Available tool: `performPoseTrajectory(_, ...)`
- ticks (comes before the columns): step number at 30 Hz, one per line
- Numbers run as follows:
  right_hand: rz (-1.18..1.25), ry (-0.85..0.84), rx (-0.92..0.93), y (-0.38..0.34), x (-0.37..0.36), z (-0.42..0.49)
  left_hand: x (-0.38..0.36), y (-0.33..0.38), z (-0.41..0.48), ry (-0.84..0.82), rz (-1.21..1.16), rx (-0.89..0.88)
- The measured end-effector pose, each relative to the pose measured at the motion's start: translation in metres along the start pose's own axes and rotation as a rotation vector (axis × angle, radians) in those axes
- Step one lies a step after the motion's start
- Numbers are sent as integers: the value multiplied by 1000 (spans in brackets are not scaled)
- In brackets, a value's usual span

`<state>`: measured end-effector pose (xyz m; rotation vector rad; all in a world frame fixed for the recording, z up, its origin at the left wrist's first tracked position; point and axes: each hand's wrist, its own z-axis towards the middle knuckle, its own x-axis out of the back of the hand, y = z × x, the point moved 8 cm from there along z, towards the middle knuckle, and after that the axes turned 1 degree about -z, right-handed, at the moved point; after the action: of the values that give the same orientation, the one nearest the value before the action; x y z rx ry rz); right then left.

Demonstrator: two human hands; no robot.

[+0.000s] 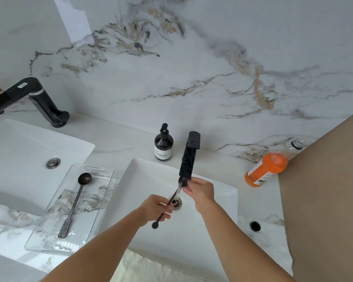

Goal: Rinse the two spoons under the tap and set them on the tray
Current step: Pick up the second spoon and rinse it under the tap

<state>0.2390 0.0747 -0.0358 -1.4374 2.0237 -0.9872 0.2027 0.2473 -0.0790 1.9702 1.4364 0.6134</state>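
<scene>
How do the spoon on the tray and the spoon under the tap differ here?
The spoon on the tray lies flat and untouched; the spoon under the tap is held by the left hand, with the right hand at its bowl. The first has a flat, perforated handle end; the second ends in a small knob. Both are dark and long-handled.

No legible text — labels on the pump bottle (163, 145) and orange bottle (265, 168) too blurred.

spoon one (74, 204): dark, flat on clear tray (102, 169), bowl away | spoon two (167, 206): dark, tilted, bowl under black tap (189, 157)
</scene>
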Motion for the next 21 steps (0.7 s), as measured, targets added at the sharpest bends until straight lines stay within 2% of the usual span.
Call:
performPoseTrajectory(3,-54,-49,-17,-3,6,-3,-22,12,-6,-122,-110,-15)
performPoseTrajectory(6,-266,-12,-21,-13,24,-11,-35,21,-1,-144,-316,7)
performPoseTrajectory(8,-466,110,143,-48,39,-20,-42,26,5,-145,-443,49)
performPoseTrajectory(10,-623,157,462,-98,36,-40,-47,29,9,-146,-483,89)
performPoseTrajectory(13,-819,-8,820,-146,6,-75,-50,30,13,-110,-470,121)
performPoseTrajectory(15,-999,-107,873,-149,-11,-83,-51,26,13,-84,-462,141)
performPoseTrajectory(17,-1141,-159,846,-143,-19,-83,-50,16,10,-60,-482,162)
performPoseTrajectory(21,-1288,-157,891,-137,-27,-82,-47,-9,1,-21,-529,175)
